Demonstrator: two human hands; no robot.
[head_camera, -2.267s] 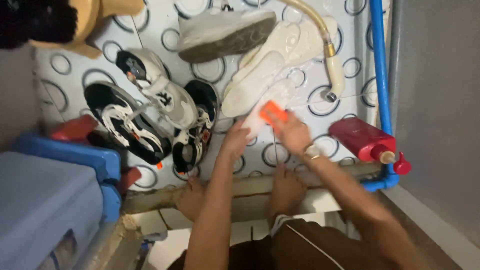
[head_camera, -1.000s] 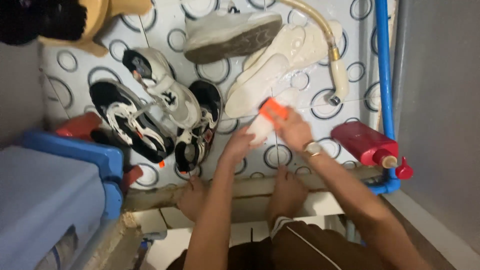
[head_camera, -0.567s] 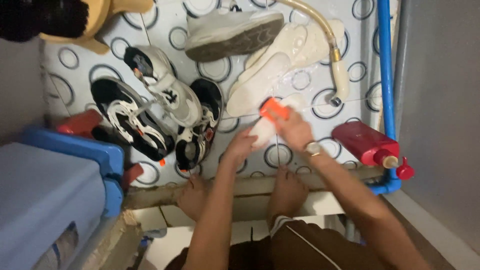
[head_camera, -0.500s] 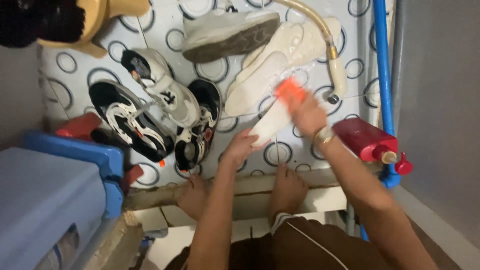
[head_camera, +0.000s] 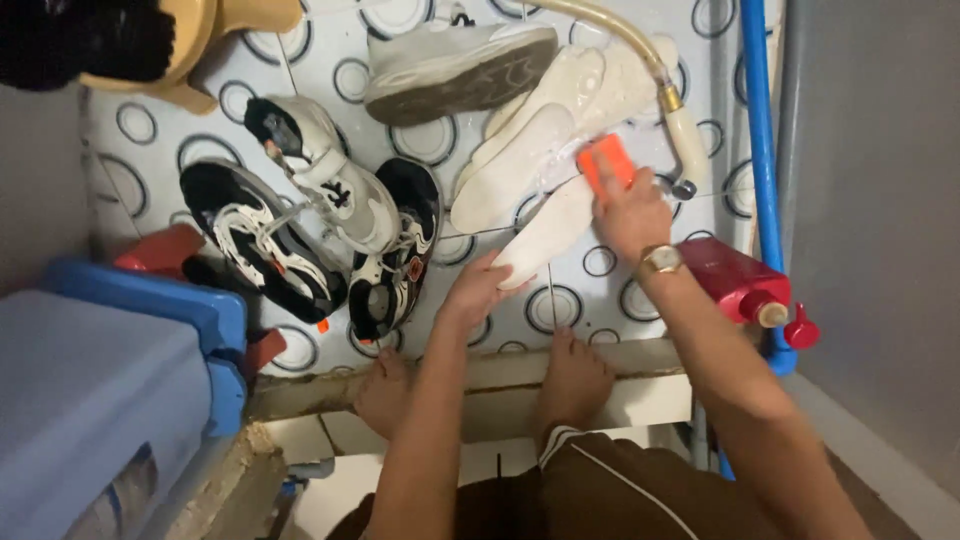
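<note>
Insole on wet circle-patterned tile floor.

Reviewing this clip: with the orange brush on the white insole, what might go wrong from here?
1. The left hand pins only the near tip of the insole, so it may slide under the right hand and its orange brush.
2. Bare feet on the ledge beside wet-looking tiles may slip.
3. The right forearm passes close to the open red bottle and may knock it.
</note>
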